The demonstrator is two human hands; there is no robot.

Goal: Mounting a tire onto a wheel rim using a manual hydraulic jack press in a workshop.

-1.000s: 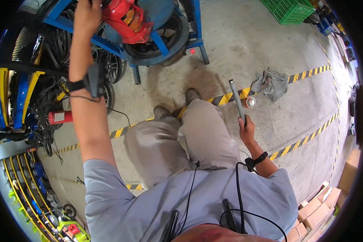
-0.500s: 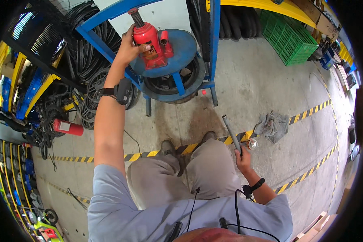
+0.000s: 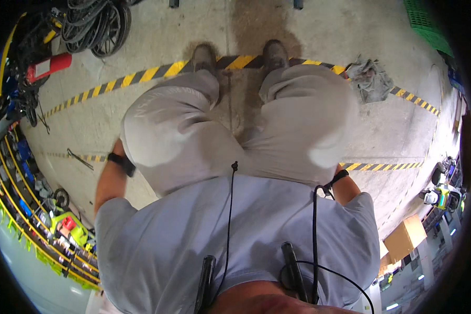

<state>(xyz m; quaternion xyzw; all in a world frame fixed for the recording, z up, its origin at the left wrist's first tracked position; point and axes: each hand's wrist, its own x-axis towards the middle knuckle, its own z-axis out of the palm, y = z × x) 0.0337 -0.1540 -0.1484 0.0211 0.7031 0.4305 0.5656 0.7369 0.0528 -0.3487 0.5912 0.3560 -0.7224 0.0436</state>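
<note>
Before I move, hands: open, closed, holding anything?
Left hand: mostly hidden behind left leg; can't tell.
Right hand: mostly hidden behind right leg; can't tell.

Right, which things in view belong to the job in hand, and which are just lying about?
Job: left hand, right hand (mostly hidden; anything held can't be seen), perhaps the nearby grey rag.
Apparently lying about: red cylinder, green crate, cardboard box.

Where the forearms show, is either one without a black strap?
No: one black strap crosses the left forearm, another the right forearm.
</note>
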